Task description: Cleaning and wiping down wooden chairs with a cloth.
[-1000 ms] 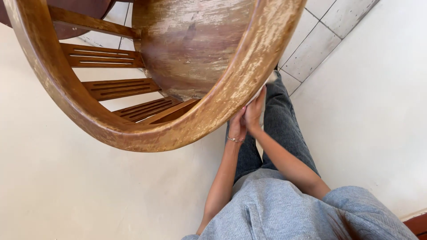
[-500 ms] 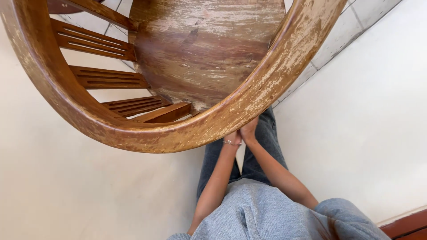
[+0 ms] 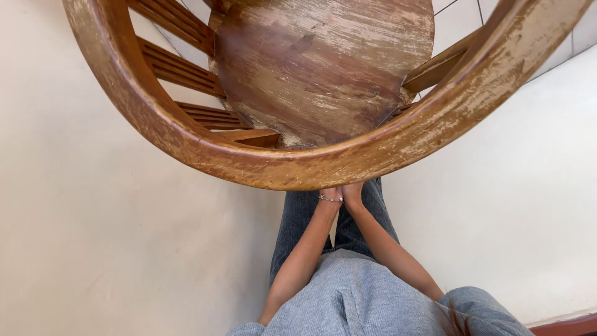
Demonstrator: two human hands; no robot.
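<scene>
Our left hand (image 3: 329, 195) and right hand (image 3: 353, 193) meet just below the middle of the frame, side by side and touching each other, both tucked up against the underside of the curved wooden rail (image 3: 311, 168) of a round-backed wooden chair (image 3: 323, 68). The rail hides our fingers, so we cannot tell whether they are curled around it, pressed flat or spread. A thin bracelet (image 3: 330, 198) sits on our left wrist, right at the rail's lower edge.

The rail sweeps in a broad arc from the upper left of the frame, down through the centre and up to the upper right; its varnish is worn pale in patches. Inside that arc, in the upper middle, is the chair's round seat, brown and badly scuffed. Grooved slats (image 3: 180, 68) run from the seat to the rail in the upper left, and another wooden strut crosses in the upper right.

Below our hands, our bare forearms lead down to grey sleeves (image 3: 367, 298) at the bottom of the frame, with dark jeans (image 3: 298, 218) beneath them. A pale floor (image 3: 93, 236) fills the left and right sides, and tiled floor shows in the upper right corner.
</scene>
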